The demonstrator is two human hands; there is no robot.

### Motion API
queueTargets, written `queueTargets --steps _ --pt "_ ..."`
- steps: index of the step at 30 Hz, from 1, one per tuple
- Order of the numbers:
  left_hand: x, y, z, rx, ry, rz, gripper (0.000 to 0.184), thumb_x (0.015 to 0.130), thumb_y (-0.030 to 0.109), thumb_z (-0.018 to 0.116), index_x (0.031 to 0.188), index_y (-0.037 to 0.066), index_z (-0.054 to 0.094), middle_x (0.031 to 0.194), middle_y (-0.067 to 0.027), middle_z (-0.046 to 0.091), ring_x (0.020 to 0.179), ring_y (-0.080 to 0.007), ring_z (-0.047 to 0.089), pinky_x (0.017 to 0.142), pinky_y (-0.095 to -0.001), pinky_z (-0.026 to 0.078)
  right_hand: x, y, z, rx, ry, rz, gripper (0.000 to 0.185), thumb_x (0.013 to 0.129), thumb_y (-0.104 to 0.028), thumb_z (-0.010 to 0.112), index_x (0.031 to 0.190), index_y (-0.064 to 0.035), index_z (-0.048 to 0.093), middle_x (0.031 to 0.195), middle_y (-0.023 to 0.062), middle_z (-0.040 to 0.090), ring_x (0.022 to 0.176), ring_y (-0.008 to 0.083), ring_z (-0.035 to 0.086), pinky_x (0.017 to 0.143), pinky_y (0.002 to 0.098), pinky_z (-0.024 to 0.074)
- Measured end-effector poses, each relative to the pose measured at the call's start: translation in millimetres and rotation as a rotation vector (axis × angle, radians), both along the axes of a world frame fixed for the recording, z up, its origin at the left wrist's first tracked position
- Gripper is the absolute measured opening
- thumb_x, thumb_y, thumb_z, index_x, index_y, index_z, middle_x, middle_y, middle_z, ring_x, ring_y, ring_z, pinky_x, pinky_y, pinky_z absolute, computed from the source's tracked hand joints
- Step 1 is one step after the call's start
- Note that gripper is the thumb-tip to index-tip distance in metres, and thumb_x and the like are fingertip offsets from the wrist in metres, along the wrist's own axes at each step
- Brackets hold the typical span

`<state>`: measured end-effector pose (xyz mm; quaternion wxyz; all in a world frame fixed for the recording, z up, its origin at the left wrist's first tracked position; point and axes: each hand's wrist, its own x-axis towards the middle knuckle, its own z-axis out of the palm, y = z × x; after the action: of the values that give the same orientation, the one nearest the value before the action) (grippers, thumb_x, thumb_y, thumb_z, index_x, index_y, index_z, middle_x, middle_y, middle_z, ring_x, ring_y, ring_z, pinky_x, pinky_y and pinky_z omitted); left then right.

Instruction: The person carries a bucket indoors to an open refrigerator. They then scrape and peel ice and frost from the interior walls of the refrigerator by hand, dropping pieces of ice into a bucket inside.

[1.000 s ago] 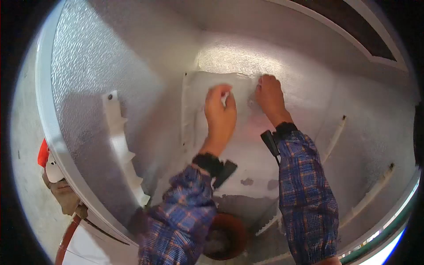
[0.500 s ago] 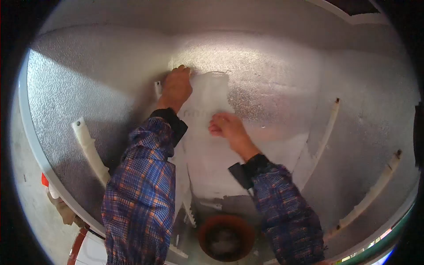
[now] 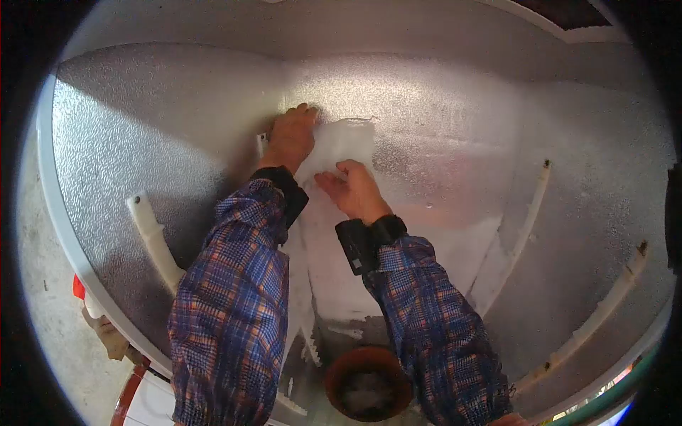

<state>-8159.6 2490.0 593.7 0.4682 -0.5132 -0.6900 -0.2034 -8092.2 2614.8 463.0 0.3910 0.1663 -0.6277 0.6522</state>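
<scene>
My left hand (image 3: 290, 140) is raised to the back wall, at the upper left of a smooth pale layer (image 3: 348, 142). Its fingers are bent and close together, and what they grip is hidden. Lower and to the right, my right hand (image 3: 353, 192) is in front of the pale layer, its thumb and fingers apart and nothing visible between them. The layer has an uneven upper edge and looks like ice or frost. Around it the wall (image 3: 433, 156) is rough and silvery.
Below the hands stands a round reddish-brown bowl (image 3: 368, 383) with whitish contents. Pale notched strips run along the left wall (image 3: 153, 238) and right wall (image 3: 597, 312). A red and brown item (image 3: 106, 334) lies outside, beyond the left rim.
Both hands have moved left across the back wall, and the view has shifted. In the last half second my left hand has stayed put while my right hand has opened near it.
</scene>
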Motion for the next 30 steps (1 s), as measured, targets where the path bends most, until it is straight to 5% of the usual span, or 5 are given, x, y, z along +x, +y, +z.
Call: queueTargets --steps 14,17,20,22,30 --pt "-9.6 1.4 -6.1 0.113 0.203 -0.068 0.02 0.075 0.002 0.049 0.092 0.005 0.059 0.091 -0.0131 0.058 0.086 -0.0294 0.058 0.073 -0.0393 0.048 -22.1 -0.1 4.1 -0.122 0.067 -0.098 0.022 0.083 -0.011 0.046 0.097 0.0043 0.041 0.093 0.0213 0.048 0.082 0.0319 0.052 0.079 0.0428 0.0506" --pt "-10.8 0.3 -8.7 0.2 0.299 -0.078 0.022 0.075 0.003 0.049 0.095 0.005 0.058 0.092 -0.0129 0.057 0.087 -0.029 0.057 0.074 -0.039 0.048 21.5 -35.6 34.9 -1.008 -0.094 0.356 0.026 0.082 -0.012 0.053 0.097 0.0062 0.042 0.093 0.0194 0.05 0.082 0.0315 0.055 0.076 0.0422 0.0512" --pt "-9.4 -0.9 -8.1 0.176 0.309 -0.07 0.022 0.077 0.004 0.048 0.096 0.005 0.058 0.093 -0.0128 0.056 0.087 -0.0288 0.057 0.075 -0.0386 0.048 25.4 -39.0 30.0 -0.887 -0.042 0.325 0.026 0.085 -0.008 0.047 0.101 0.011 0.04 0.098 0.0215 0.049 0.094 0.03 0.054 0.085 0.036 0.0496" --pt "-7.8 -0.2 -7.2 0.128 0.24 -0.028 0.021 0.079 0.006 0.047 0.098 0.005 0.057 0.094 -0.0127 0.056 0.088 -0.029 0.056 0.075 -0.0384 0.048 28.9 -39.0 20.8 0.404 -0.088 -0.761 0.025 0.082 -0.005 0.058 0.095 0.0092 0.043 0.091 0.0149 0.052 0.083 0.0212 0.058 0.075 0.03 0.0519" --pt "-12.4 4.4 -4.7 0.086 0.198 -0.061 0.022 0.079 0.003 0.046 0.099 0.004 0.056 0.096 -0.0147 0.055 0.09 -0.0313 0.055 0.076 -0.04 0.048 9.0 -18.6 11.6 0.323 0.048 -0.757 0.036 0.075 -0.017 0.07 0.092 0.0089 0.053 0.077 0.0201 0.062 0.074 0.0303 0.063 0.066 0.0368 0.0496"
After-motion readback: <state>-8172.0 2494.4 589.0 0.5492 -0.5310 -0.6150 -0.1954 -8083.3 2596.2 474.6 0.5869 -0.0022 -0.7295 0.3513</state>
